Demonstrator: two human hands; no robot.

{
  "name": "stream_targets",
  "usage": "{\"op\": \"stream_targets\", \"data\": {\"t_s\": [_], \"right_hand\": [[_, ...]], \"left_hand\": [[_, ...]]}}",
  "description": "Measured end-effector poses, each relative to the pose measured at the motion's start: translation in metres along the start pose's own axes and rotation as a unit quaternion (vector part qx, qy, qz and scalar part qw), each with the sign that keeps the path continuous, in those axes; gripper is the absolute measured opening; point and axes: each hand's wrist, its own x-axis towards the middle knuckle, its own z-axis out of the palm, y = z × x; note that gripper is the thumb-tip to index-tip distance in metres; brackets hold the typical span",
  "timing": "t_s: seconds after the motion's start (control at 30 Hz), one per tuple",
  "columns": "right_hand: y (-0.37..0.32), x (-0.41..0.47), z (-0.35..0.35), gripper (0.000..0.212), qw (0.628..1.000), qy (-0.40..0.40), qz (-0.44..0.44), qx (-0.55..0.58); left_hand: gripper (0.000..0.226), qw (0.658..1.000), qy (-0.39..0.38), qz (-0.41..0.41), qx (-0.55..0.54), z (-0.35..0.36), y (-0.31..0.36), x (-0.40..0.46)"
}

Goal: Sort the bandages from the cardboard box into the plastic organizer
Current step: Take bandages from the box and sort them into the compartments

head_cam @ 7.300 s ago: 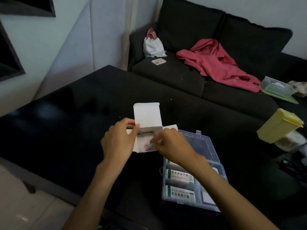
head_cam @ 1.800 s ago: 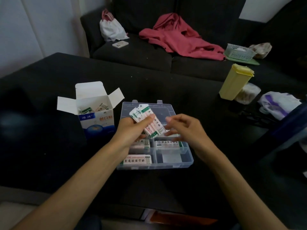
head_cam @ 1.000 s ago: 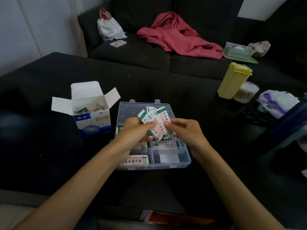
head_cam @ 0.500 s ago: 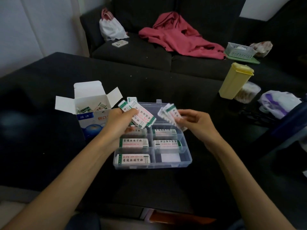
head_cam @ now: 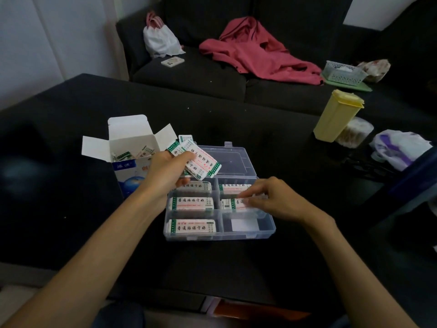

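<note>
A white and blue cardboard box (head_cam: 127, 140) stands open on the black table, with loose bandages (head_cam: 132, 153) inside. To its right lies the clear plastic organizer (head_cam: 220, 235), lid open, with bandage stacks in several compartments. The front right compartment shows only a white card. My left hand (head_cam: 165, 171) grips a fanned stack of bandages (head_cam: 201, 162) above the organizer's back left corner. My right hand (head_cam: 274, 200) is down in the middle right compartment, its fingertips pinching a few bandages (head_cam: 230, 203) there.
A yellow lidded container (head_cam: 335, 117) and a jar of cotton swabs (head_cam: 354, 132) stand at the table's right, beside a white and purple bag (head_cam: 399, 147). Behind the table is a dark sofa with a red garment (head_cam: 257, 50), a white pouch (head_cam: 160, 41) and a small basket (head_cam: 343, 73).
My right hand took a few bandages from the left hand's stack and has come down with them into the middle right compartment. The left hand stays up with the rest.
</note>
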Motion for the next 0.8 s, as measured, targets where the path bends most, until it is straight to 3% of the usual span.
{"op": "stream_targets", "data": {"t_s": [0.2, 0.57, 0.67, 0.73, 0.8], "right_hand": [[0.0, 0.006, 0.01, 0.014, 0.996, 0.081, -0.024, -0.02], [-0.002, 0.009, 0.017, 0.015, 0.994, 0.075, -0.045, -0.069], [-0.007, 0.003, 0.006, 0.013, 0.993, 0.105, -0.036, 0.046], [-0.014, -0.002, -0.005, 0.008, 0.967, 0.167, -0.01, 0.191], [-0.023, -0.005, -0.009, 0.008, 0.947, 0.167, 0.023, 0.273]], "left_hand": [[0.004, 1.0, -0.012, -0.005, 0.012, 0.002, 0.0, -0.002], [0.008, 0.998, -0.058, -0.019, 0.025, 0.002, 0.001, -0.005], [0.006, 0.996, -0.074, -0.023, 0.037, 0.003, 0.001, -0.006], [0.008, 0.995, -0.085, -0.023, 0.053, 0.005, 0.0, -0.008], [0.013, 0.992, -0.106, -0.02, 0.069, 0.01, -0.001, -0.01]]}}
